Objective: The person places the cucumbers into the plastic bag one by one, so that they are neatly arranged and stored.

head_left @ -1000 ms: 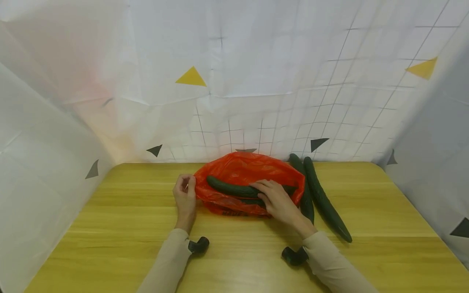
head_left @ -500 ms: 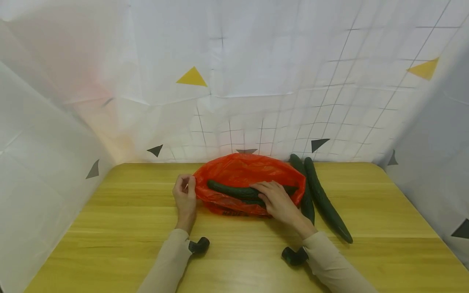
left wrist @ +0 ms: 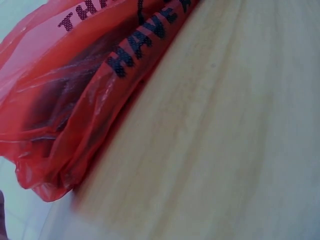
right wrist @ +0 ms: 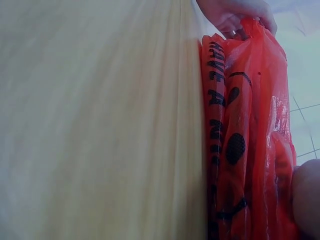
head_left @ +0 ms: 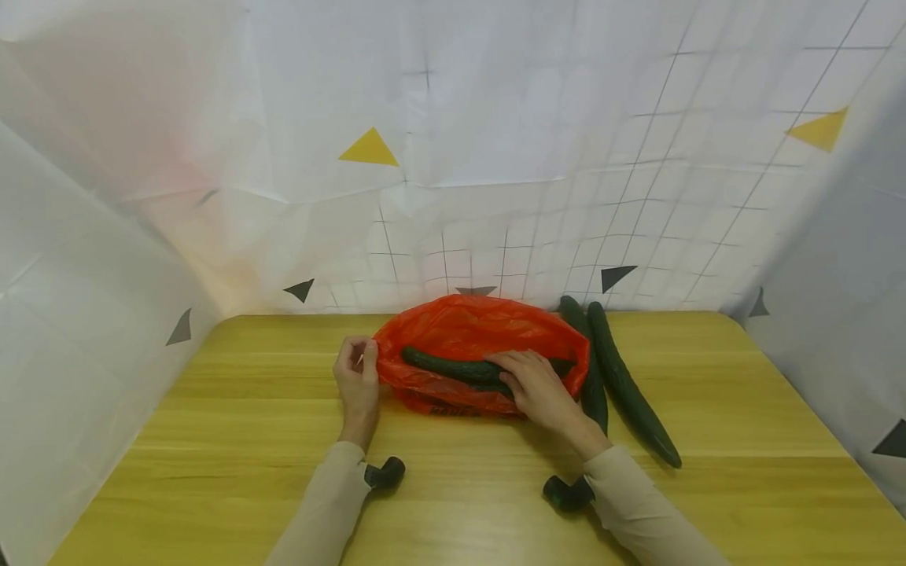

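Note:
A red plastic bag (head_left: 474, 324) lies on its side on the table, its mouth spread toward me. My left hand (head_left: 357, 381) pinches the left edge of its mouth, also visible at the far end in the right wrist view (right wrist: 235, 14). Inside the bag lies a long green cucumber (head_left: 449, 366), and my right hand (head_left: 539, 393) grips it toward its right part, fingers over the top. Part of another cucumber (head_left: 488, 387) shows below it. Black lettering marks the bag (left wrist: 125, 57) in the left wrist view.
Two more cucumbers lie right of the bag: one (head_left: 596, 397) against its side, partly behind the right hand, and another (head_left: 637, 405) slanting beside it. The wooden table (head_left: 212, 440) meets white sheeting (head_left: 481, 157) at the back. Black wrist mounts (head_left: 385, 474) stick out from the sleeves.
The left end of the gripped cucumber has sunk slightly lower in the bag, covering more of the cucumber below. Both hands have stayed nearly in place.

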Motion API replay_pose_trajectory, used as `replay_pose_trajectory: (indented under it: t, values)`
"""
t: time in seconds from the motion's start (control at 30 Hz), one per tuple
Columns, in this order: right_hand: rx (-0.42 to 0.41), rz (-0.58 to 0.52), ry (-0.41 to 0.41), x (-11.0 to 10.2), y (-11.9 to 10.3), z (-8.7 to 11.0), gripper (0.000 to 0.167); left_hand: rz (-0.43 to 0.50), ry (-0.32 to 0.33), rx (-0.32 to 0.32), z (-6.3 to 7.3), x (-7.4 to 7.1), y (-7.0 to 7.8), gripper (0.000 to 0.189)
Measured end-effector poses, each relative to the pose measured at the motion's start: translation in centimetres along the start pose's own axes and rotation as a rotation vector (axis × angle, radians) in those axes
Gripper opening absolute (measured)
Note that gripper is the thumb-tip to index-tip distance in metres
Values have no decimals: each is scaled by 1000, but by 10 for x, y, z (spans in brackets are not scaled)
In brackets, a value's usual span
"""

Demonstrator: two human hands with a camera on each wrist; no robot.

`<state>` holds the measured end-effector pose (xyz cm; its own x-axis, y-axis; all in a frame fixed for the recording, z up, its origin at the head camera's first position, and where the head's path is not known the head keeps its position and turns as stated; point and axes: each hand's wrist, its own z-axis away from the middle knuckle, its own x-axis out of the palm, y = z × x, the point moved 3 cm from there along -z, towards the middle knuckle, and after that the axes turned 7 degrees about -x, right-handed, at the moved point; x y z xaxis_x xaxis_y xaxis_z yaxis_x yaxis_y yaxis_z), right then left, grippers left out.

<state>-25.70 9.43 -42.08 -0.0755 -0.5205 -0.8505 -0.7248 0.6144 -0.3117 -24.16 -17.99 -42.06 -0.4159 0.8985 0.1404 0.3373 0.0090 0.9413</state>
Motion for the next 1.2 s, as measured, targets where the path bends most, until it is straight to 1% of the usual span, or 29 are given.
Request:
replay_pose_trajectory:
  t: [0.2, 0.37, 0.5, 0.67, 0.9, 1.2]
  values:
    - [5, 0, 24, 0, 0, 0, 37, 8, -13, 4, 0, 0, 0, 21]
    - [40, -18, 59, -2, 1, -1, 33, 15, -19, -1, 0, 2, 1, 21]
    - [60, -42, 84, -2, 0, -2, 32, 11, -17, 8, 0, 2, 2, 20]
    - [73, -71, 63, -2, 2, 0, 31, 0, -14, 5, 1, 1, 1, 19]
    - [74, -81, 44, -2, 3, 1, 32, 10, -28, -1, 1, 1, 0, 20]
    - [54, -57, 28, -2, 5, 1, 34, -6, -32, -7, 1, 1, 1, 19]
